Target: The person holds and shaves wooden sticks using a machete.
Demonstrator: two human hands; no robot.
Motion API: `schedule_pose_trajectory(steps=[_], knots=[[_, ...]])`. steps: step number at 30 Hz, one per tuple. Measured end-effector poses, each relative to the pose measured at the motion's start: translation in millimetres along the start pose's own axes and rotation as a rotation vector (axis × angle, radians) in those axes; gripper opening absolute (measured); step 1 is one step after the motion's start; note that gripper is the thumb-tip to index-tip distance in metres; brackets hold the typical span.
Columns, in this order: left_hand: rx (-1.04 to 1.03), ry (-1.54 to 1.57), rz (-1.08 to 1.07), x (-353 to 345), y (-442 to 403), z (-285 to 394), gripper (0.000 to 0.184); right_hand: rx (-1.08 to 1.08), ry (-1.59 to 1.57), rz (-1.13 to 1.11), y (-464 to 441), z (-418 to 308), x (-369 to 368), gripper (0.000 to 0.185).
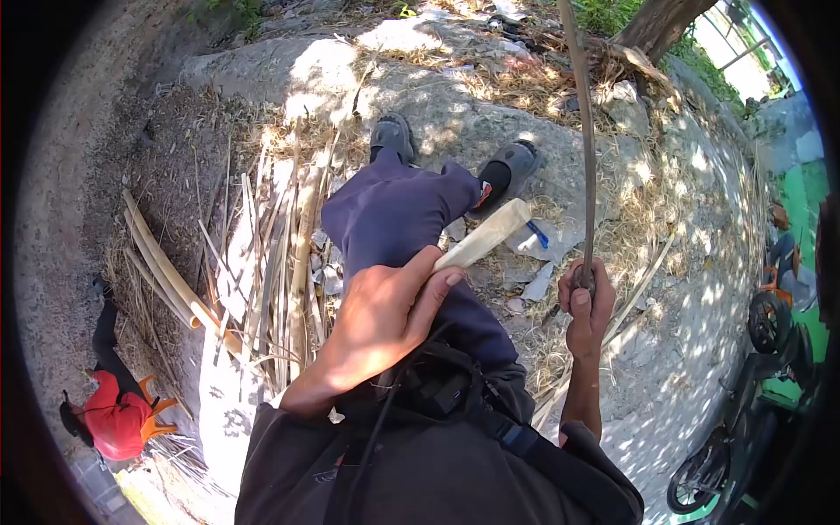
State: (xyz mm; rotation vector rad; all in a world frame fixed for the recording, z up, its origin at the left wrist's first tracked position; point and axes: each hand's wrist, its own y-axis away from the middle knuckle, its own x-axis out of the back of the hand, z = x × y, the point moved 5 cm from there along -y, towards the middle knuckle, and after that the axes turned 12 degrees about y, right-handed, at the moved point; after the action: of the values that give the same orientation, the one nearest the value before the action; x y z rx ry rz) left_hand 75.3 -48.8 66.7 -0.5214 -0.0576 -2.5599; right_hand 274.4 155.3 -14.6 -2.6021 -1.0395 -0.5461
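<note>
My left hand (385,306) is closed around a short, pale piece of wood (486,234), with its blunt end pointing up and to the right above my legs. My right hand (590,302) grips the lower end of a long, narrow, dark brown stick (584,131), which rises almost upright past the top of the view. Whether that stick is wood or bamboo, I cannot tell. A small blue object (537,234) shows just beside the pale wood's end. Between the hands, the two held things do not touch.
Split bamboo strips (276,254) lie in a heap to the left, with thicker curved lengths (162,262) beyond. A person in a red shirt (118,416) sits at far left. Motorbikes (704,472) stand at right. A tree trunk (661,26) rises at the top.
</note>
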Motion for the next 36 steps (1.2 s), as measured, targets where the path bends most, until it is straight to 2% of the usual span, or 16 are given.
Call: schedule_pose_trajectory(steps=[1, 3, 6, 8, 9, 10, 11, 13, 14, 16, 21, 23, 29, 30, 32, 36], knots=[[0.016, -0.042, 0.068, 5.2, -1.1, -2.7, 0.023, 0.03, 0.03, 0.022, -1.9, -6.3, -1.5, 0.065], [0.079, 0.015, -0.018, 6.6, -1.7, -5.9, 0.022, 0.042, 0.066, 0.006, -6.0, -16.8, -2.6, 0.064], [0.024, 0.045, -0.053, 7.2, -11.6, -4.0, 0.019, 0.155, 0.264, 0.043, -20.1, -42.5, -8.8, 0.059], [0.081, 0.127, -0.102, 7.5, -26.1, -3.9, 0.015, 0.433, 0.473, 0.036, -28.9, -61.1, -17.0, 0.056], [0.14, 0.208, -0.14, 6.5, -34.6, -6.2, 0.013, 0.424, 0.473, 0.054, -33.9, -61.2, -19.3, 0.056], [-0.008, 0.132, -0.168, 4.2, -43.9, -9.6, 0.015, 0.443, 0.489, 0.044, -36.9, -61.8, -23.1, 0.056], [-0.013, 0.127, -0.191, 4.7, -51.2, -9.7, 0.015, 0.458, 0.504, 0.035, -38.4, -61.6, -26.2, 0.056], [-0.094, -0.002, -0.283, 4.3, -66.9, -4.7, 0.017, 0.431, 0.523, 0.058, -43.5, -55.7, -28.8, 0.054], [-0.023, -0.064, -0.351, 4.1, -76.6, -7.6, 0.019, 0.409, 0.525, 0.064, -46.6, -52.4, -29.8, 0.053], [0.023, -0.031, -0.396, 2.7, -90.8, -6.1, 0.02, 0.379, 0.526, 0.075, -50.1, -49.8, -31.8, 0.052], [0.126, 0.097, -0.41, -9.6, -98.4, -31.5, 0.021, 0.122, 0.506, -0.112, -62.4, -27.6, -44.3, 0.051], [0.347, 0.261, -0.428, -17.1, -93.3, -49.1, 0.022, 0.159, 0.506, -0.082, -66.3, -21.1, -47.7, 0.051], [0.481, 0.462, -0.394, -39.8, -96.4, -64.5, 0.028, 0.223, 0.639, -0.084, -80.3, -0.4, -54.6, 0.061], [0.483, 0.462, -0.401, -43.4, -95.7, -73.9, 0.028, 0.216, 0.639, -0.082, -80.3, 4.6, -57.3, 0.061], [0.142, 0.251, -0.328, -43.4, -99.3, -80.9, 0.028, 0.224, 0.606, -0.067, -81.1, 13.2, -62.7, 0.063], [0.227, 0.237, -0.309, -43.9, -90.9, -87.1, 0.029, 0.186, 0.597, -0.131, -79.4, 19.1, -70.5, 0.059]])
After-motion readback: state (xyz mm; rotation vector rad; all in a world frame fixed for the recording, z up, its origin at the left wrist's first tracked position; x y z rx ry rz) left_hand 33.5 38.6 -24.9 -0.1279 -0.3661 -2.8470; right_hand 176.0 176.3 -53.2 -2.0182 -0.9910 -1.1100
